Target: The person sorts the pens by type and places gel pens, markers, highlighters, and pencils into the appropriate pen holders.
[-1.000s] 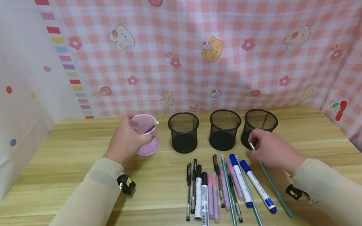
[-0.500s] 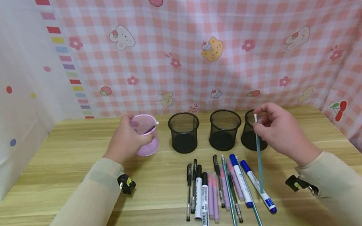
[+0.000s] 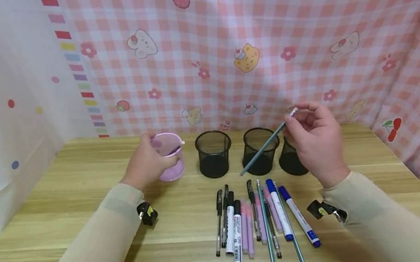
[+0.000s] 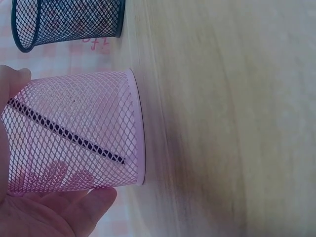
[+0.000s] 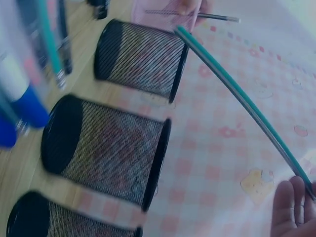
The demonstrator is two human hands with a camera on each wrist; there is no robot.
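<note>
My left hand (image 3: 147, 161) grips a pink mesh pen cup (image 4: 98, 98) by its side, thumb and fingers on opposite sides, its base at the tabletop. Inside it leans one dark pencil (image 4: 64, 132), whose white end shows past the rim. My right hand (image 3: 320, 144) pinches a teal pencil (image 3: 264, 146) near its white eraser end. That pencil slants down to the left, overlapping the middle black mesh cup (image 3: 258, 167) in the head view. The right hand partly hides the right-hand black cup (image 3: 292, 164). Another black cup (image 3: 214, 165) stands beside the pink one.
In front of the cups lie black-capped markers (image 3: 235, 239), blue-capped markers (image 3: 300, 218), lilac pens (image 3: 250, 231), black gel pens (image 3: 219, 223) and two teal pencils (image 3: 268, 233). A checked pink cloth (image 3: 195, 49) hangs behind the wooden table (image 3: 165, 260).
My right hand has lifted the teal pencil off the table's right side, raised it and swung its lower end left towards the cups. The left hand and pink cup have stayed put.
</note>
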